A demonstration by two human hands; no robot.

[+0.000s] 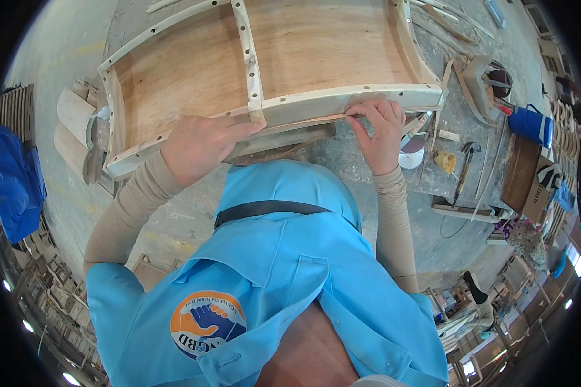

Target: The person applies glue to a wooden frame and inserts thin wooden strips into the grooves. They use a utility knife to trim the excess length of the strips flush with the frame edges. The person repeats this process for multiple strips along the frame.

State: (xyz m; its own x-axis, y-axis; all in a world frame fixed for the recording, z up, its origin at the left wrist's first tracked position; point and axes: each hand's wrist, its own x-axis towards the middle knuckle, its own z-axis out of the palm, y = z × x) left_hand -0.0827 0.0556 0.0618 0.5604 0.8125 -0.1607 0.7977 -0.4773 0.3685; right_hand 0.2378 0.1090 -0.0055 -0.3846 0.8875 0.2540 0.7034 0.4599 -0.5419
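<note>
A large curved wooden frame (342,94) with pale rails and plywood panels lies in front of me, its rails dotted with dark holes. At the near rail, by the foot of the middle crossbar (250,61), my left hand (200,147) is closed on the edge, one finger stretched toward the joint. Further right, my right hand (382,132) grips the same rail, thumb beneath and curled fingers above. Between the hands a thin wooden edge runs along the rail's underside; whether it is a separate strip, I cannot tell. The left hand's other fingertips are hidden.
To the right, a worktop carries a yellow cup (445,161), a hammer-like tool (465,171), a blue container (530,126) and wood offcuts. Curved pale pieces (74,119) stand at the left, near a blue bag (14,184). My body is close to the frame's near edge.
</note>
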